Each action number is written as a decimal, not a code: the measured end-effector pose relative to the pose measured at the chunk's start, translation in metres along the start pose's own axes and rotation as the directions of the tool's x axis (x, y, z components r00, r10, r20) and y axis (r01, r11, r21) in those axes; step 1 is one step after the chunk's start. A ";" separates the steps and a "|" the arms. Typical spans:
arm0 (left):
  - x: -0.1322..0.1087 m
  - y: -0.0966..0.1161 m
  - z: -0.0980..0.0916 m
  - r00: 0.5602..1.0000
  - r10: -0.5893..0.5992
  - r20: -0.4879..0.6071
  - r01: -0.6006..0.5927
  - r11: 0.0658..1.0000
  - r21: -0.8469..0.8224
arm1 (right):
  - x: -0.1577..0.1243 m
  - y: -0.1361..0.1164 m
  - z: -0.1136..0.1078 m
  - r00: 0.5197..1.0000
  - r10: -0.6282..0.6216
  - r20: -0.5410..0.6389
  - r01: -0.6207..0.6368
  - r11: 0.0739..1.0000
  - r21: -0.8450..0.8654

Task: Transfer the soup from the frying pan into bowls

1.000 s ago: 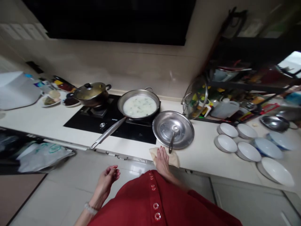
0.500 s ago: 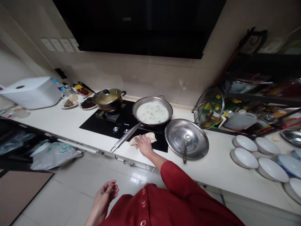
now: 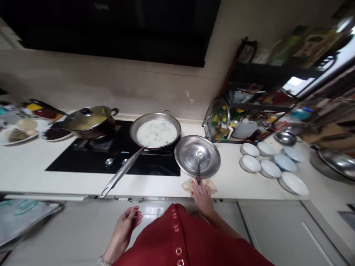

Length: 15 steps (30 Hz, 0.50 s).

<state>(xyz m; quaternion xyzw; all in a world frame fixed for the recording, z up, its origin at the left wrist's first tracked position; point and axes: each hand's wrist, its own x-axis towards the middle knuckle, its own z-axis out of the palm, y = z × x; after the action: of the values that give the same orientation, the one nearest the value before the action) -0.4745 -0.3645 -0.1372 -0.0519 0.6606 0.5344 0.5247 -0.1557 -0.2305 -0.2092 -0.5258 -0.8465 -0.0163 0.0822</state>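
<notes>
My right hand (image 3: 202, 194) presses down on a cream-coloured cloth (image 3: 188, 186) at the front of the counter, fingers bunched over it. Just behind the cloth, a wide steel basin (image 3: 186, 157) holds a ladle whose handle (image 3: 198, 171) hangs over the near rim, right by my fingers. My left hand (image 3: 126, 224) hovers in front of the counter, fingers loosely curled in with the thumb against them, and nothing shows in it. On the black stove (image 3: 155, 169) stands a long-handled steel pan (image 3: 135, 127) of white soup with green bits.
A glass-lidded pot (image 3: 88, 120) stands on the left burner, beside plates of food. The pan's handle (image 3: 122, 173) juts past the stove's front. Several white bowls (image 3: 270, 169) stand at the right. A glass lid (image 3: 217, 122) leans against a shelf of bottles.
My right hand has moved right with the cloth, from the stove's front edge to the counter before the basin. The view has turned right. My left hand stays loosely curled.
</notes>
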 end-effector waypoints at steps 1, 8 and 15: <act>0.002 0.000 0.007 1.000 -0.005 0.019 0.004 1.000 0.016 | -0.011 0.022 -0.004 0.998 0.060 0.008 -0.060 0.998 -0.028; 0.009 0.001 0.051 0.993 -0.028 0.115 0.016 0.994 0.107 | -0.045 0.181 -0.044 0.760 0.649 -0.005 -0.644 0.753 -0.139; 0.003 -0.004 0.085 0.989 -0.040 0.143 0.015 0.985 0.172 | -0.028 0.116 -0.038 0.910 0.397 0.118 -0.410 0.904 0.119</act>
<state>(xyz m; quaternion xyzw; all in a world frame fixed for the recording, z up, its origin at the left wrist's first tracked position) -0.4190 -0.3007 -0.1318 0.0233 0.6628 0.4712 0.5814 -0.0354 -0.2077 -0.1827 -0.6826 -0.7212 0.0847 0.0822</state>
